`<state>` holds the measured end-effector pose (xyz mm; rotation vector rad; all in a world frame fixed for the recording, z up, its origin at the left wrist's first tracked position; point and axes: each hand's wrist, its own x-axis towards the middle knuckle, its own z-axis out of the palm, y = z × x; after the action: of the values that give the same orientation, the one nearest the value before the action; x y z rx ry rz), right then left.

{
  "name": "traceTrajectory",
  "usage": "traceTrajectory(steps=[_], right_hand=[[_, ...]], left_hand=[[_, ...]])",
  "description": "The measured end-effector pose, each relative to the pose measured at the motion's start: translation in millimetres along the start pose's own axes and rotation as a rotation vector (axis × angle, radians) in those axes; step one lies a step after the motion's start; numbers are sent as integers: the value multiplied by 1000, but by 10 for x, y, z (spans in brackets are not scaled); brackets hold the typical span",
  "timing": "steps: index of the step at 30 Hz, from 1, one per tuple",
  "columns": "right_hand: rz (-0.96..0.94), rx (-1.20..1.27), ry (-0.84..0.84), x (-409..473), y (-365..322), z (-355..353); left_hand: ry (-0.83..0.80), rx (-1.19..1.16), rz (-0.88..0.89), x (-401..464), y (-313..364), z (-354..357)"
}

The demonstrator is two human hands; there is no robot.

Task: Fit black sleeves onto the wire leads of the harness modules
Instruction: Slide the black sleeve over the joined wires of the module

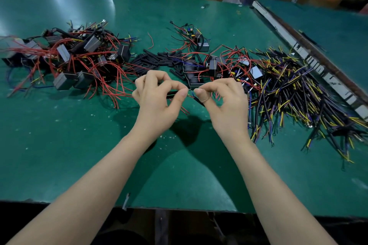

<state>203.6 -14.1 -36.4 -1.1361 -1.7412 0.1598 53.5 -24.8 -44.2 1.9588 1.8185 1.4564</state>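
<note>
2 hands meet above the green table (59, 145): left hand (157, 99) pinches a black sleeve (172, 93), right hand (225, 101) pinches thin wire leads (191, 94).

Head camera looks forward and down, near the green table (59, 145).

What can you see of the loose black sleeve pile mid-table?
The black sleeve pile is a loose heap of short, matte black tubes, seemingly plastic or rubber, lying flat and crisscrossed on the green table. It sits between the two module tangles, beyond both hands. Red wires from the neighbouring tangles cross its edges. No hand touches it.
</note>
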Motion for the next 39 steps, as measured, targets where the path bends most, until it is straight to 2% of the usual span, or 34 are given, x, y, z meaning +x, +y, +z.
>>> traceTrajectory(steps=[5, 15, 18, 23, 26, 29, 35, 39], right_hand=[[-207, -221, 130, -57, -52, 73], [-254, -307, 172, -54, -112, 75], [-237, -333, 99, -42, -82, 65], [-283, -273, -81, -15, 55, 28], [-308, -233, -155, -20, 81, 40], [-240, -92, -226, -7, 63, 49], [108, 232, -487, 25, 25, -18], [218, 351, -518, 25, -12, -8]], left_hand=[[-6, -159, -138, 25, 19, -2], [-92, -250, -156, 33, 73, -28], [-98, -192, -93, 22, 40, -24], [-33, 53, 147, 2, -15, -58], [24, 76, 216, 6, -31, -60], [82, 104, 273, 11, -45, -49], [214, 204, 408, 0, -33, -48], [245, 244, 449, 4, -11, -69]])
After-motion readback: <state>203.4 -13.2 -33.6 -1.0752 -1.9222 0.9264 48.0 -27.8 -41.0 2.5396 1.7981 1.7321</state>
